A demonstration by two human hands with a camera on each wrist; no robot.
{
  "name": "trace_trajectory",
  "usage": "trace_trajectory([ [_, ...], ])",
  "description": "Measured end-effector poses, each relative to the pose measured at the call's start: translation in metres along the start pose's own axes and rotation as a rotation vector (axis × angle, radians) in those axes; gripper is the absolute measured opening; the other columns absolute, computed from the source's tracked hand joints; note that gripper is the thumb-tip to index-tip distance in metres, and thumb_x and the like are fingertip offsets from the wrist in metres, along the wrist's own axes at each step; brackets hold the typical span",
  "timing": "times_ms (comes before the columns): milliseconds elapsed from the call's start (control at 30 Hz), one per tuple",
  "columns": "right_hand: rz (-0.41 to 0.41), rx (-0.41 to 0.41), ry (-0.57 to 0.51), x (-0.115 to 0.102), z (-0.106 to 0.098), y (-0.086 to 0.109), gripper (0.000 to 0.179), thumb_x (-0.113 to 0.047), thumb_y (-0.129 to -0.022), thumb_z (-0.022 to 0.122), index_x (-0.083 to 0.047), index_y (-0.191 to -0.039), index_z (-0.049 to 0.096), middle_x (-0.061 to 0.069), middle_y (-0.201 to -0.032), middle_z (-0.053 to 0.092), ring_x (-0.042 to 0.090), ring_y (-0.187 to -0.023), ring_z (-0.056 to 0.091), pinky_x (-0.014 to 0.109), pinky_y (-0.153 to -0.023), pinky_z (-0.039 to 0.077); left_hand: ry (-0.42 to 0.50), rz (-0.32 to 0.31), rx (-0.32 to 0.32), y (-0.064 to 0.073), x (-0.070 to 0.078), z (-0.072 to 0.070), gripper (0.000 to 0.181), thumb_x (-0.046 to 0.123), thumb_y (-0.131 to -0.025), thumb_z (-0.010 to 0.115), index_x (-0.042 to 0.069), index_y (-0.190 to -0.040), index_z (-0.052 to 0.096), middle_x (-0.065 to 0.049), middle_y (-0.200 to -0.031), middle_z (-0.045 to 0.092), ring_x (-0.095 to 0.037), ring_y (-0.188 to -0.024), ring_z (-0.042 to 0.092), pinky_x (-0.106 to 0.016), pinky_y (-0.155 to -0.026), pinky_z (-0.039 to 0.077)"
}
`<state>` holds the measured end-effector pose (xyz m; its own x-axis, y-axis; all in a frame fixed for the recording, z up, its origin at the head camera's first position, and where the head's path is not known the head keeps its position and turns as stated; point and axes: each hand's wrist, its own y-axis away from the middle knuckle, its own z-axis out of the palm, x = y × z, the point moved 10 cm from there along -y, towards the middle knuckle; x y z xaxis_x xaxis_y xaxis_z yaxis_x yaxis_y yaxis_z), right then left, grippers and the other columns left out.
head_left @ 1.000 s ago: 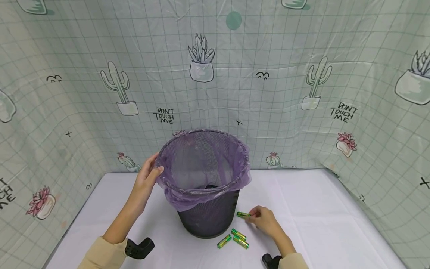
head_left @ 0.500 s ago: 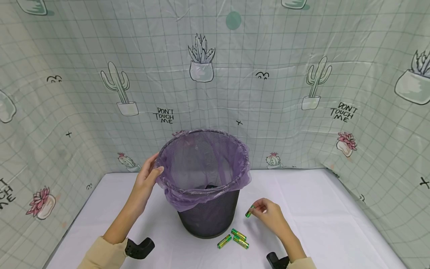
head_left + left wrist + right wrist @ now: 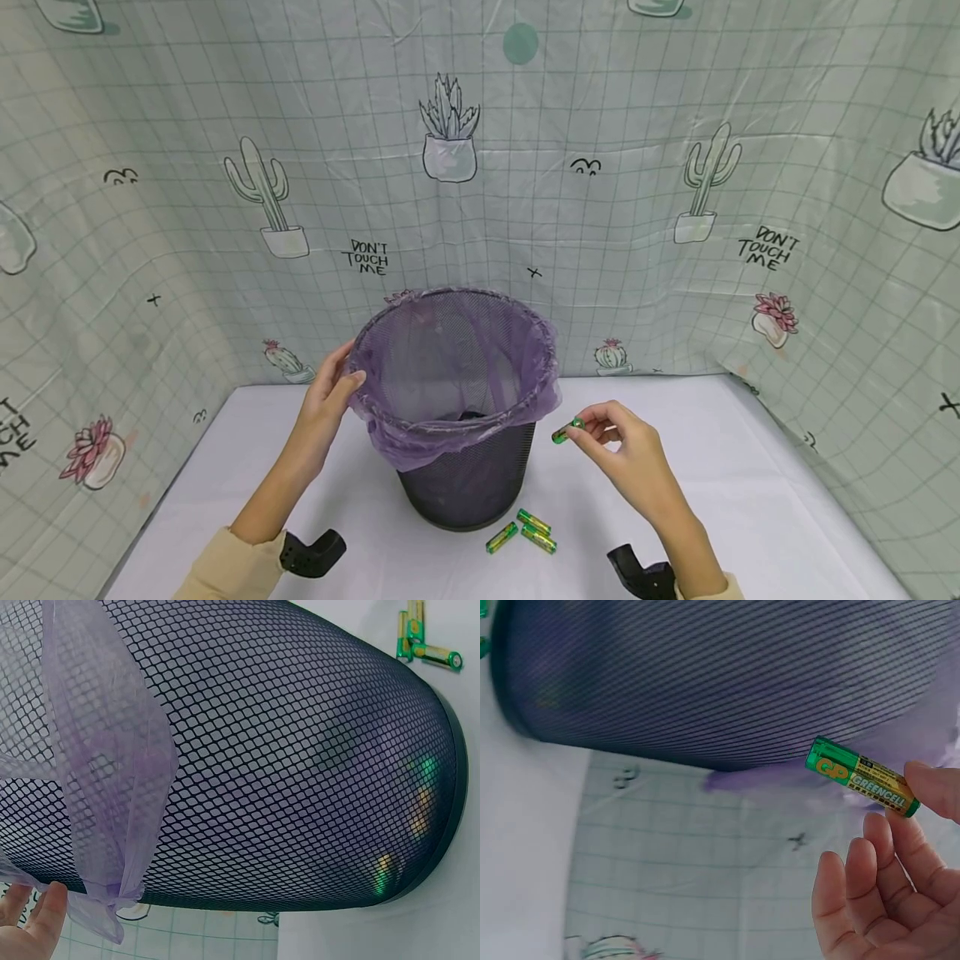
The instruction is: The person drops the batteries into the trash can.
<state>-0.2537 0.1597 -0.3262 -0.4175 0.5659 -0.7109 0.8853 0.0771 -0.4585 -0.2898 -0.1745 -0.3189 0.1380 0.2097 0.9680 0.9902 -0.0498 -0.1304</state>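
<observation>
A black mesh wastebasket (image 3: pixel 465 483) stands mid-table, lined with a purple trash bag (image 3: pixel 420 446) folded over its rim. On the basket's left side my left hand (image 3: pixel 327 400) grips the lined rim, thumb over the top. Thumb and forefinger of my right hand (image 3: pixel 626 450) pinch one end of a green and gold battery (image 3: pixel 862 776), raised just right of the basket. Its other fingers curl loosely beneath. Several green and gold batteries (image 3: pixel 538 538) lie on the table before the basket. Through the mesh, in the left wrist view, green and gold batteries (image 3: pixel 420 810) show at the bottom.
The table has a white cover (image 3: pixel 720 483). A curtain (image 3: pixel 600 275) with a grid and cactus print hangs behind it and along both sides. Black camera mounts (image 3: pixel 312 554) are strapped at both wrists.
My right hand has lifted the battery off the table, up and slightly right, toward the height of the bag's lower edge. The left hand and the basket have stayed put.
</observation>
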Motion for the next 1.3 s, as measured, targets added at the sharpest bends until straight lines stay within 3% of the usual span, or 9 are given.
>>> trace_trajectory([
  [433, -0.247, 0.068, -0.091, -0.071, -0.03, -0.012, 0.019, 0.0, -0.079, 0.07, -0.011, -0.093, 0.063, -0.005, -0.085, 0.06, 0.004, -0.076, 0.055, 0.014, -0.073, 0.047, 0.016, -0.001, -0.005, 0.0, 0.0, 0.001, 0.058, 0.023, -0.099, 0.039, 0.012, -0.15, 0.013, -0.012, -0.157, 0.005, -0.028, -0.144, 0.005, -0.055, -0.114, 0.013],
  [667, -0.31, 0.063, -0.129, -0.102, -0.032, -0.02, 0.021, -0.002, -0.078, 0.071, -0.015, -0.093, 0.065, -0.006, -0.083, 0.06, 0.005, -0.074, 0.057, 0.015, -0.071, 0.046, 0.016, 0.004, -0.004, -0.001, 0.001, 0.0, 0.058, 0.024, -0.099, 0.039, 0.012, -0.15, 0.013, -0.011, -0.157, 0.004, -0.027, -0.145, 0.004, -0.056, -0.114, 0.013],
  [933, -0.322, 0.022, -0.124, -0.114, -0.018, -0.031, 0.016, -0.006, -0.079, 0.072, -0.012, -0.093, 0.065, -0.007, -0.082, 0.059, 0.006, -0.073, 0.057, 0.019, -0.07, 0.047, 0.017, 0.003, -0.002, 0.0, 0.001, 0.001, 0.058, 0.023, -0.099, 0.039, 0.012, -0.15, 0.013, -0.011, -0.157, 0.004, -0.028, -0.145, 0.003, -0.056, -0.114, 0.012],
  [1300, -0.294, -0.055, -0.084, -0.11, 0.008, -0.04, 0.012, -0.011, -0.083, 0.069, -0.01, -0.094, 0.064, -0.005, -0.082, 0.058, 0.007, -0.075, 0.054, 0.025, -0.069, 0.051, 0.025, 0.018, -0.006, -0.001, 0.001, 0.001, 0.058, 0.023, -0.099, 0.039, 0.01, -0.15, 0.013, -0.012, -0.157, 0.004, -0.027, -0.144, 0.003, -0.054, -0.115, 0.012],
])
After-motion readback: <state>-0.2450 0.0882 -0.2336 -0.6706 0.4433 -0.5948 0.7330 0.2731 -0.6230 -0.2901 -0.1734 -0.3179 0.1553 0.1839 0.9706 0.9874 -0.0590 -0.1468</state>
